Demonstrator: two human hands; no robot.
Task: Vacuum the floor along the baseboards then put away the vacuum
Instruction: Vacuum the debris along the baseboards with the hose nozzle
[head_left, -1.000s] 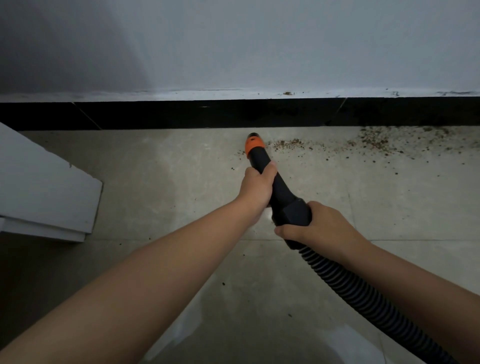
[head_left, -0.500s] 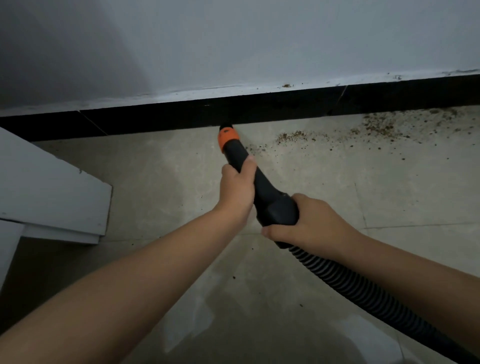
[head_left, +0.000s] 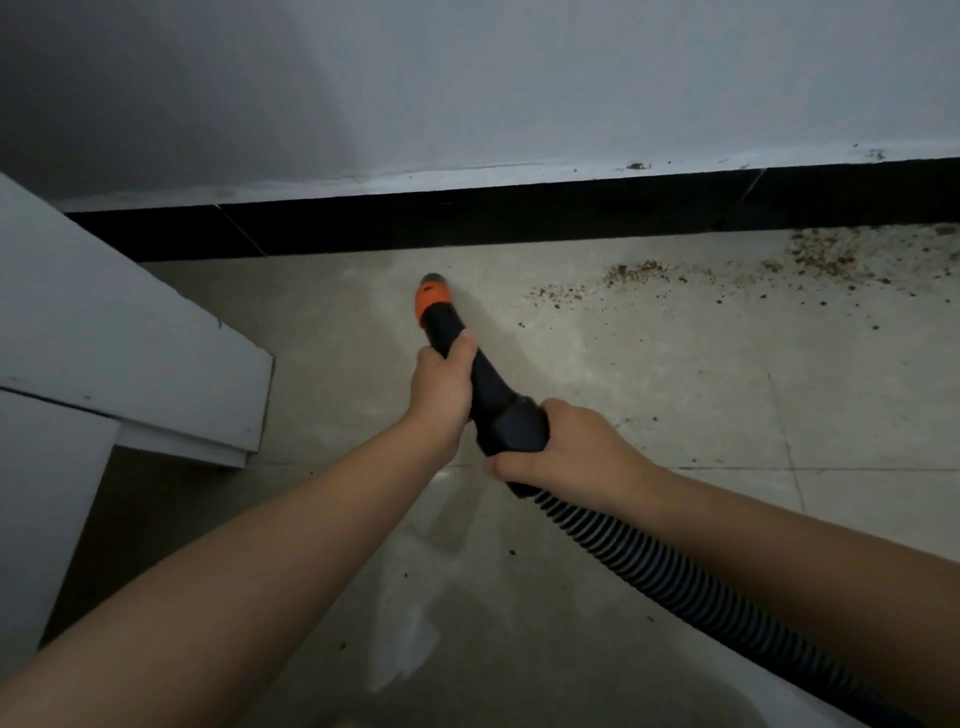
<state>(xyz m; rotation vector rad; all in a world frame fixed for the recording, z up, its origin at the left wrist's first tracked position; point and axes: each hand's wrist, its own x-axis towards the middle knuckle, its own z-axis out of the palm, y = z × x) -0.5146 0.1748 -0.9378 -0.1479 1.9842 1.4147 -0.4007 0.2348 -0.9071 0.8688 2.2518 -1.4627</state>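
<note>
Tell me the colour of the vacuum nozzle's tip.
Orange band on the nozzle tip, clearest in the head view.

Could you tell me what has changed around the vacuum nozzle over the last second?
The nozzle has swept left, away from the crumbs, went up to the black baseboard, then drew back slightly. The left hand still grips the wand and the right hand the hose cuff. The crumbs remain.

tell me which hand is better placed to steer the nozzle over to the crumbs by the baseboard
Left. The left hand grips the nozzle close behind its orange tip, so it likely aims best toward the crumbs. The right hand holds the rear end by the hose.
</note>
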